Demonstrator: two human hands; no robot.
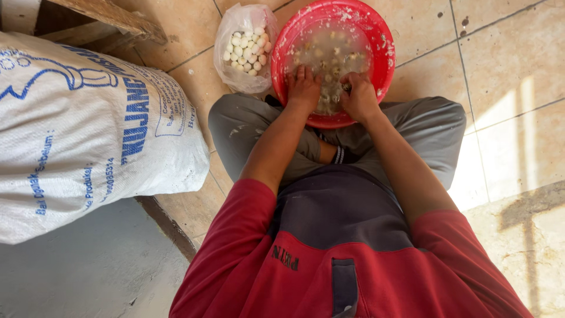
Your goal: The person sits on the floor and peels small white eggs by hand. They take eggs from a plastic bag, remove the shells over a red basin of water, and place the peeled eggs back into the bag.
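Red sleeves lead down to both hands inside the red basin (382, 65), far from the person; the left hand (303, 88) rests flat with fingers spread, the right hand (359, 97) pinches one small white bulb (346, 87), probably wet, slippery and light, best held between fingertips; a clear bag (235, 73) of peeled ones sits left

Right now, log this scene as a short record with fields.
Setting: tiled floor, person seated cross-legged
Left hand: fingers in the red basin, over cloudy water with small pale pieces
Right hand: in the same basin, grip closed on a small piece
Beside basin: clear plastic bag of small white round pieces
Left side: large white woven sack with blue print
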